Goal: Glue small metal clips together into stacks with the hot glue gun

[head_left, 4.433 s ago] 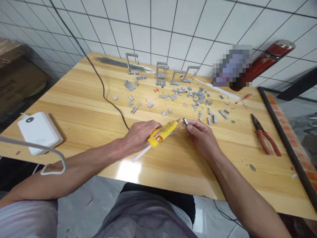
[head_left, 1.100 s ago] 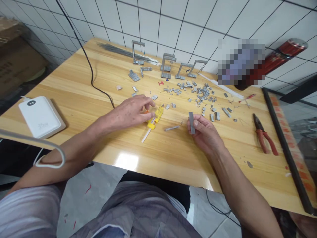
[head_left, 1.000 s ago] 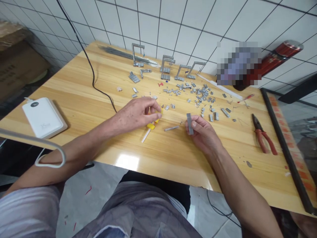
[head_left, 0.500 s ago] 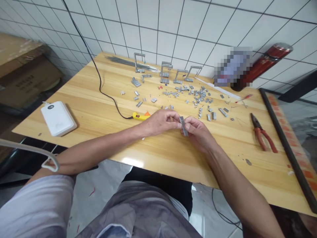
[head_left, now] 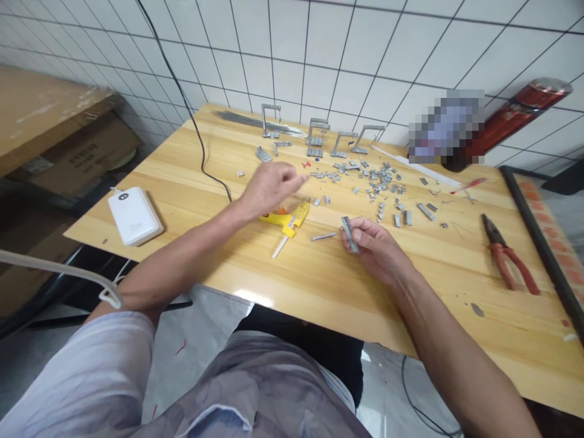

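Two hands are apart over the counter (head_left: 319, 274). The right hand (head_left: 381, 243) is closed on a flat grey strip (head_left: 350, 234), pinched between thumb and fingers over the middle of the counter, its upper end sticking out free. The left hand (head_left: 274, 185), blurred, is raised near the yellow glue gun (head_left: 296, 219); whether its fingers hold anything small I cannot tell.

The strip looks light and fairly stiff, slim enough for a fingertip pinch. Gripping its long edges near the lower end would leave the upper face exposed; a hard squeeze might bend it or shift any joint. The gun looks bulkier, best held by its handle, away from the nozzle, which could be hot. Its white glue stick (head_left: 280, 246) points towards the front edge, with another thin grey piece (head_left: 323, 236) lying between gun and right hand. Small grey bits (head_left: 383, 176) lie scattered towards the back edge.
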The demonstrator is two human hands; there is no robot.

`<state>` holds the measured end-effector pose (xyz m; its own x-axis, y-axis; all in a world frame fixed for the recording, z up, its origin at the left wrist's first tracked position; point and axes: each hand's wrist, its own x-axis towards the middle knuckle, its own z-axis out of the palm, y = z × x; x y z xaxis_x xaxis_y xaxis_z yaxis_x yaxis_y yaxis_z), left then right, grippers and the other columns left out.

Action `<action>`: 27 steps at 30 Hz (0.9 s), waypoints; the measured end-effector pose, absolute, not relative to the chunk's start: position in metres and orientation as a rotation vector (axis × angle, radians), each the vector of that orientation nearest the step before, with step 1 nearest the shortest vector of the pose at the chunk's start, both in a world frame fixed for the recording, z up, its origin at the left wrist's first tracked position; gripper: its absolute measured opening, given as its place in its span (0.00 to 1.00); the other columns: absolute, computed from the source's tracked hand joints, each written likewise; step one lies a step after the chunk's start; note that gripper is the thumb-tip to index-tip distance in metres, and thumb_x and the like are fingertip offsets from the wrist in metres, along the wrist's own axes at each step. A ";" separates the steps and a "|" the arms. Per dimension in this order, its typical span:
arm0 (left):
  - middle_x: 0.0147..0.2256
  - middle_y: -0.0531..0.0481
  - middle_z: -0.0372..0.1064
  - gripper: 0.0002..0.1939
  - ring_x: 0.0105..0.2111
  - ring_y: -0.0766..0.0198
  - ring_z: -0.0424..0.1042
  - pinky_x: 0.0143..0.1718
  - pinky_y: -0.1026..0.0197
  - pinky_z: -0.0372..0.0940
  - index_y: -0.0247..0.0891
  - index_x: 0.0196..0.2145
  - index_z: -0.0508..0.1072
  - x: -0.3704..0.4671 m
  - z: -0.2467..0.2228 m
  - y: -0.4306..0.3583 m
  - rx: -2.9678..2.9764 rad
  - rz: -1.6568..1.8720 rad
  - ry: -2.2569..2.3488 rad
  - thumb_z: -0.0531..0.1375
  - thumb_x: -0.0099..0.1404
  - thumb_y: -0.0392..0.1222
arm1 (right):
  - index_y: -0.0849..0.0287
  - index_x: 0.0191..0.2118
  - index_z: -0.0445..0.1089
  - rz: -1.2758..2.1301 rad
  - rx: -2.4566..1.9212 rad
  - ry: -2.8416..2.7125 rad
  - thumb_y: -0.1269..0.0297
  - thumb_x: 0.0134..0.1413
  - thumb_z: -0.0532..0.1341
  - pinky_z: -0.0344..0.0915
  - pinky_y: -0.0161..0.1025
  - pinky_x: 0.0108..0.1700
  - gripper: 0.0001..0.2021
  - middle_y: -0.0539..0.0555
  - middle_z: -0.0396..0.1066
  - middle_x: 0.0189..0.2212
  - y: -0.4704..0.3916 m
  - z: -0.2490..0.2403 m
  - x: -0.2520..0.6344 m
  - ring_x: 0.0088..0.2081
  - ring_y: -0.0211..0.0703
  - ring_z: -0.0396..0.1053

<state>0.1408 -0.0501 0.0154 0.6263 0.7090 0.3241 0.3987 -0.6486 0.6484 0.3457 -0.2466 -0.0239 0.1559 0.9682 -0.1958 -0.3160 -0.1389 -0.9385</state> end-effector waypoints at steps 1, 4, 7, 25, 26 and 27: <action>0.21 0.53 0.62 0.25 0.25 0.65 0.60 0.32 0.58 0.57 0.39 0.18 0.62 0.135 0.015 -0.039 2.394 0.795 1.005 0.59 0.71 0.48 | 0.53 0.36 0.80 1.310 -1.184 -0.754 0.48 0.38 0.82 0.61 0.38 0.30 0.22 0.49 0.75 0.29 -0.246 -0.024 0.346 0.27 0.37 0.64; 0.32 0.48 0.72 0.11 0.32 0.61 0.67 0.37 0.57 0.61 0.38 0.30 0.73 0.116 0.012 -0.018 2.567 0.681 1.137 0.60 0.70 0.44 | 0.53 0.38 0.82 1.276 -1.199 -0.737 0.49 0.39 0.82 0.62 0.38 0.32 0.21 0.50 0.75 0.30 -0.245 -0.026 0.346 0.29 0.37 0.66; 0.47 0.42 0.76 0.17 0.45 0.54 0.73 0.48 0.55 0.65 0.37 0.54 0.74 0.102 0.010 -0.025 2.736 0.414 0.957 0.60 0.69 0.43 | 0.53 0.39 0.82 1.255 -1.209 -0.728 0.51 0.40 0.81 0.63 0.38 0.32 0.20 0.50 0.76 0.30 -0.245 -0.027 0.348 0.29 0.38 0.66; 0.50 0.37 0.76 0.21 0.51 0.45 0.76 0.52 0.48 0.65 0.36 0.56 0.72 0.110 -0.004 -0.076 2.867 -0.048 0.828 0.56 0.66 0.34 | 0.54 0.37 0.82 1.204 -1.217 -0.669 0.51 0.39 0.82 0.62 0.37 0.31 0.20 0.50 0.77 0.29 -0.244 -0.024 0.351 0.28 0.37 0.66; 0.50 0.37 0.76 0.20 0.50 0.46 0.76 0.51 0.49 0.66 0.37 0.56 0.71 0.111 -0.003 -0.077 2.850 0.025 0.846 0.56 0.68 0.36 | 0.54 0.37 0.82 1.201 -1.214 -0.662 0.52 0.39 0.82 0.62 0.37 0.31 0.20 0.50 0.77 0.29 -0.244 -0.024 0.352 0.28 0.37 0.66; 0.50 0.38 0.76 0.18 0.49 0.47 0.76 0.49 0.50 0.66 0.37 0.56 0.70 0.113 -0.003 -0.078 2.834 0.099 0.852 0.56 0.69 0.38 | 0.54 0.36 0.81 1.196 -1.211 -0.653 0.52 0.39 0.82 0.62 0.37 0.31 0.20 0.50 0.77 0.30 -0.244 -0.024 0.352 0.28 0.37 0.66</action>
